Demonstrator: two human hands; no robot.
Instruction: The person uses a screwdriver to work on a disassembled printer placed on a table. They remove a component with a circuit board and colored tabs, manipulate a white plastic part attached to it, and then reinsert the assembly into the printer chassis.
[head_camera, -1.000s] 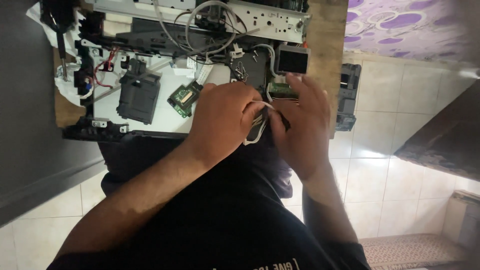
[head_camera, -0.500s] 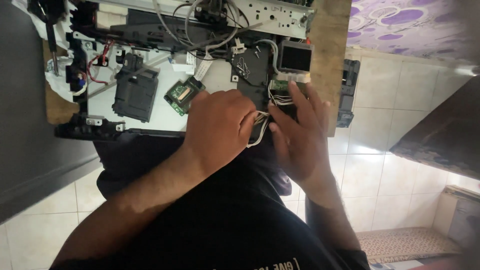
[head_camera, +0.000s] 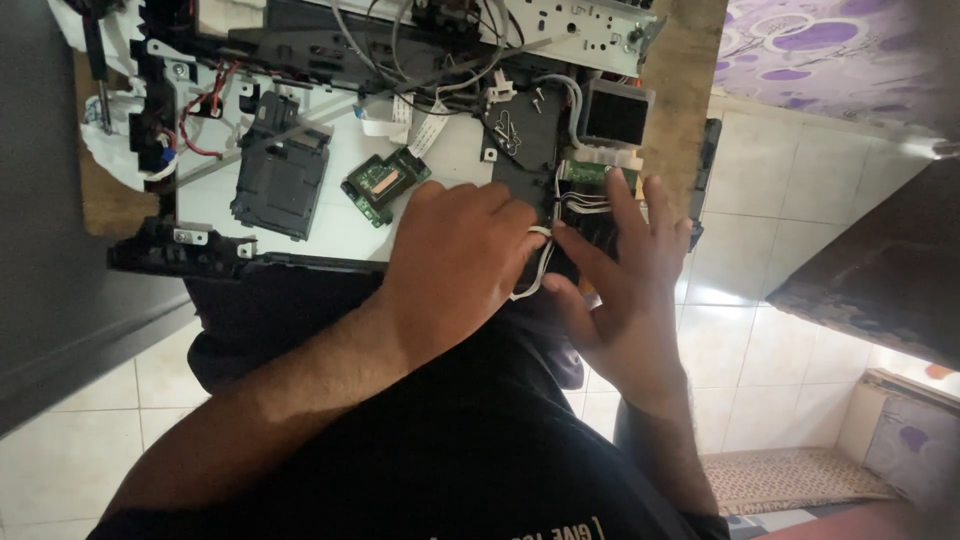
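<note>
Left hand (head_camera: 455, 265) and right hand (head_camera: 625, 275) both pinch white wires (head_camera: 535, 270) (fingers closed on them) nr green board (head_camera: 385, 183).

A wooden table (head_camera: 690, 90) stands on a floor of pale square tiles (head_camera: 760, 200). Beside the table lies a purple patterned cloth (head_camera: 820, 50); a dark slanted board (head_camera: 880, 270) sits near it.

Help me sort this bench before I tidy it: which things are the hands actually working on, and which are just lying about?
In hand:
left hand and right hand, both at the white wires
black plastic part that the wires run to

Lying about:
small green circuit board
dark grey module
flat white ribbon cables
red wires
small square screen unit
</note>
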